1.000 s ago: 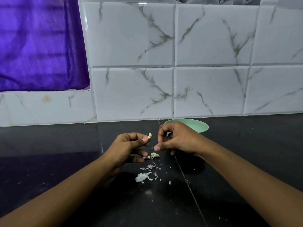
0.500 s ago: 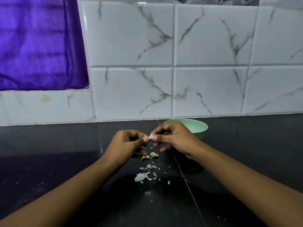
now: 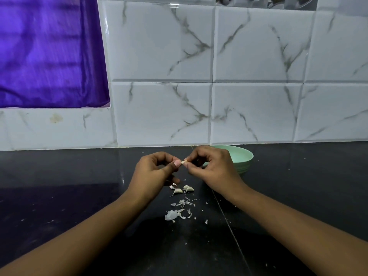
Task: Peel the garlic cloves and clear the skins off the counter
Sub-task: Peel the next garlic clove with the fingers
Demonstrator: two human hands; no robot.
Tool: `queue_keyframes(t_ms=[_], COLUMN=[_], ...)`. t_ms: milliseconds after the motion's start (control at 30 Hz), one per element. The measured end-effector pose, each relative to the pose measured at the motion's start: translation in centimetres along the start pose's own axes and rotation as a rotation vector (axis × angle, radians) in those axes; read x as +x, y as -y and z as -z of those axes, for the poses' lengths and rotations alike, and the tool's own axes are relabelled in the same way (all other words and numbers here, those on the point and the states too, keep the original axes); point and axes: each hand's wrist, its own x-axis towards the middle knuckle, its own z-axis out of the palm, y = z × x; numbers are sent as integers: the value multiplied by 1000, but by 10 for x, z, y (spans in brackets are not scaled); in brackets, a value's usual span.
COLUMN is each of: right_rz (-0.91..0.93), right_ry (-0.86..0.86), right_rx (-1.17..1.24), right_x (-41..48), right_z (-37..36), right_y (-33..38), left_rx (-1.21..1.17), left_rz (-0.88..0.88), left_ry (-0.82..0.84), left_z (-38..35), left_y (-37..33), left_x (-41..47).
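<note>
Works at a dark counter (image 3: 59,196) that ends at the tiled wall (image 3: 159,116) behind, with wide dark surface either side of the arms. Pinches one garlic clove (image 3: 184,162) from both sides above the counter, left hand (image 3: 153,172) and right hand (image 3: 211,166) curled, thumbs and fingertips meeting on it. Has more cloves (image 3: 188,188) lying just below the hands, loose skins (image 3: 175,214) scattered nearer, a green bowl (image 3: 242,156) behind the right hand by the wall.
</note>
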Motion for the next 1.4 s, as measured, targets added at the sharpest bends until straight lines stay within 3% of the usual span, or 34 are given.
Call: queue_keyframes(t_ms=[133, 200, 400, 567, 767, 833, 1033, 1200, 1400], right_rz=[-496, -633, -727, -813, -849, -802, -350, -83, -538], right_ry=[91, 145, 232, 371, 460, 433, 300, 242, 367], right_rx=[387, 558, 666, 850, 918, 819, 246, -5, 546], right_x=[3, 4, 4, 7, 6, 6, 4, 3, 3], right_z=[-1, 2, 3, 10, 12, 11, 6, 7, 8], right_y=[8, 11, 13, 13, 10, 9, -3, -6, -7], left_rx=[172, 237, 240, 72, -106, -96, -71, -98, -154], left_rz=[-150, -205, -257, -193, -63, -33, 74, 108, 132], left_ry=[-47, -45, -14, 95, 194, 162, 85, 76, 158], left_z=[-2, -4, -3, -1, -1, -1, -3, -3, -2], left_y=[0, -1, 2, 5, 5, 5, 7, 6, 7], left_x=[-4, -5, -4, -1, 0, 1, 2, 2, 1])
